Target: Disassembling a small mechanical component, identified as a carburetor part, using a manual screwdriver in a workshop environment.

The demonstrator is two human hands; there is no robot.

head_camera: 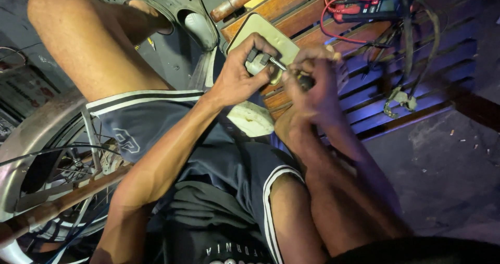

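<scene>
My left hand (241, 72) grips a small grey metal part (256, 64) and holds it against a flat olive-green plate (271, 32) on a wooden slatted bench (364, 45). My right hand (315, 84) is closed around the dark handle of a screwdriver (285, 69). Its metal tip points left into the small part. Both hands meet over the bench's near edge. The fingers hide most of the small part.
A multimeter (367, 1) with red and black leads lies at the bench's far end, beside dangling wires (401, 94). A grey perforated clog (179, 6) sits by my raised knee. A bicycle wheel and fender (47, 154) stand at the left. Concrete floor (442, 175) lies to the right.
</scene>
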